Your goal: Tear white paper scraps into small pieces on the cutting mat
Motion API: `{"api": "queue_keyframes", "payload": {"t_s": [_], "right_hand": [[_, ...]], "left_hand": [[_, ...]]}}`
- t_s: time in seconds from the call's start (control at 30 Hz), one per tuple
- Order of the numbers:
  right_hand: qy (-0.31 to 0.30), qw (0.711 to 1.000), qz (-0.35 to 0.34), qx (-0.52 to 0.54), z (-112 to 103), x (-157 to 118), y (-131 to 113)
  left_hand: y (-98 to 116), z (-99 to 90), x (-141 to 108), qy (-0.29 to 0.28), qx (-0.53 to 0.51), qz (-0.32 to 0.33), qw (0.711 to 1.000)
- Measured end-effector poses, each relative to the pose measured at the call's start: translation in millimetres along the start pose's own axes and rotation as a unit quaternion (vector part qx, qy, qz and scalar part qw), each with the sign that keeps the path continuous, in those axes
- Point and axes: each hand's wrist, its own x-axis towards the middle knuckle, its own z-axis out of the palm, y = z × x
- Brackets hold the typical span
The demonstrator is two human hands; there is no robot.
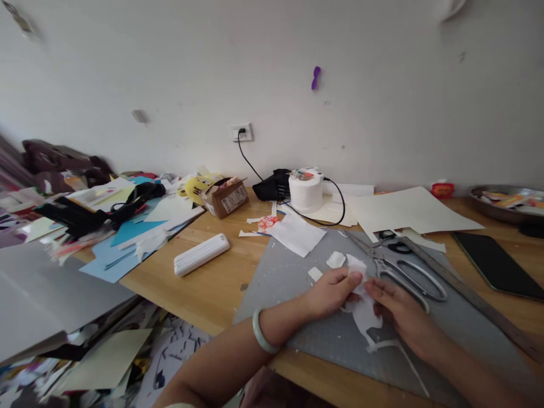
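My left hand [335, 290], with a pale bangle [260, 331] on its wrist, pinches a piece of thin white tissue paper [366, 317] between thumb and fingers. On the tissue's right side, my right hand [399, 306] grips it too. Its lower part hangs crumpled, and a narrow strip trails toward the bottom right. Beneath both hands lies a grey cutting mat [310, 323]. Small white scraps [336, 259] rest on the mat just beyond my left hand. Metal scissors [408, 277] lie beside my right hand, their handles toward me.
A steel ruler [467, 292] crosses the mat's right side, near a dark phone [501, 263]. Behind stand a tissue roll [306, 195] and a small cardboard box [226, 198]. A white oblong case [202, 255] lies left of the mat. Papers [140, 232] clutter the far left.
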Motion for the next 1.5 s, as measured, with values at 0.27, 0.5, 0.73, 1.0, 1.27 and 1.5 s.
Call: {"api": "queue_keyframes", "payload": {"t_s": [0.27,0.5,0.73,1.0,1.27,1.5], "right_hand": [[-0.052,0.998,0.032,0.021,-1,-3,-2],[-0.096,0.992,0.048,0.07,-2,-8,-3],[-0.101,0.983,0.058,0.143,-4,-8,-1],[-0.103,0.958,0.059,0.259,-2,-11,-13],[-0.095,0.954,0.006,0.284,-19,-4,-31],[-0.058,0.991,0.018,0.122,-10,-4,-14]], "left_hand": [[2,-6.0,-4,-0.084,0.063,0.021,0.994],[6,-9.6,-5,-0.126,0.013,0.035,0.991],[4,-7.7,-4,-0.129,-0.082,0.034,0.988],[9,1.2,-3,-0.103,-0.242,0.022,0.965],[5,-6.3,1,-0.005,-0.259,0.02,0.966],[4,-1.2,4,0.027,-0.261,0.048,0.964]]}}
